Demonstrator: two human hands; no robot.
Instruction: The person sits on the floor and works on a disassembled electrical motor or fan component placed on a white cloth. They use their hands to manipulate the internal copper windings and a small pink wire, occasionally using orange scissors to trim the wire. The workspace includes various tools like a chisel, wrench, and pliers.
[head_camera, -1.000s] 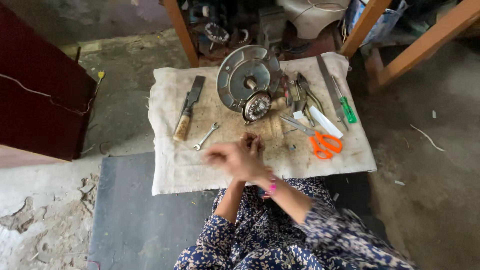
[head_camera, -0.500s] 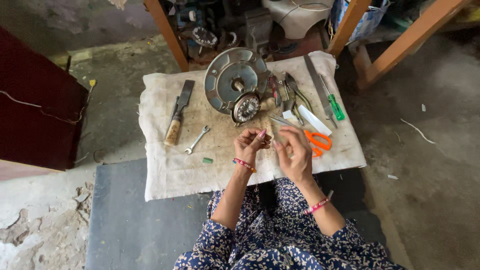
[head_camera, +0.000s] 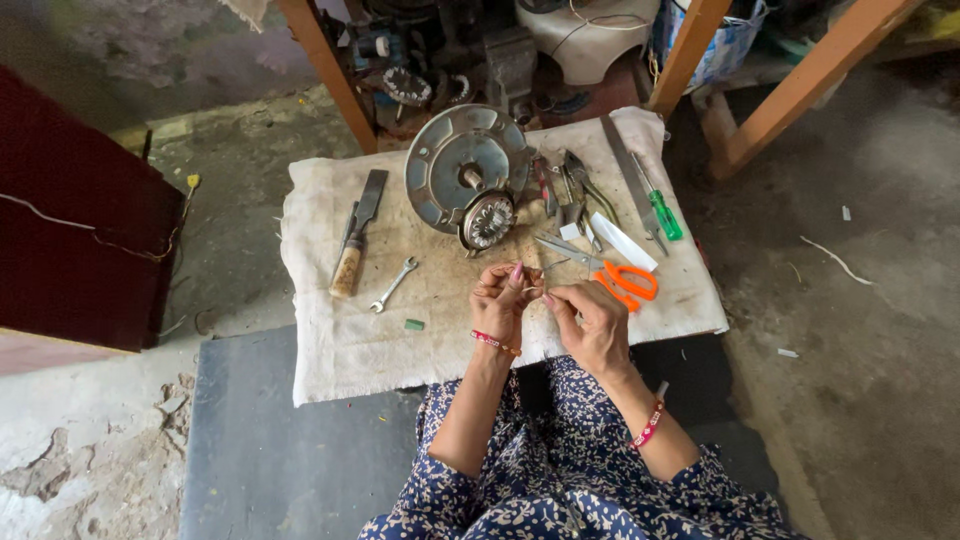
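Concrete floor, low desk (head_camera: 330, 360) draped in stained cloth. Both hands raised just above its near edge, fingertips almost meeting. Thin wire-like piece (head_camera: 533, 290) spans between them, too small to identify. Left hand (head_camera: 500, 300) curled, grip pinching one end; right hand (head_camera: 590, 320) grip pinching the other. Just beyond: orange scissors (head_camera: 625, 280), round metal motor housing (head_camera: 465, 180), small spanner (head_camera: 393, 285), wooden-handled chisel (head_camera: 355, 240), green screwdriver (head_camera: 660, 212). No containers visible.

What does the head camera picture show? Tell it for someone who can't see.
A seated person's left hand and right hand pinch something tiny above a stained white cloth. Nearby lie orange-handled scissors, a round grey metal motor housing and a small silver spanner.
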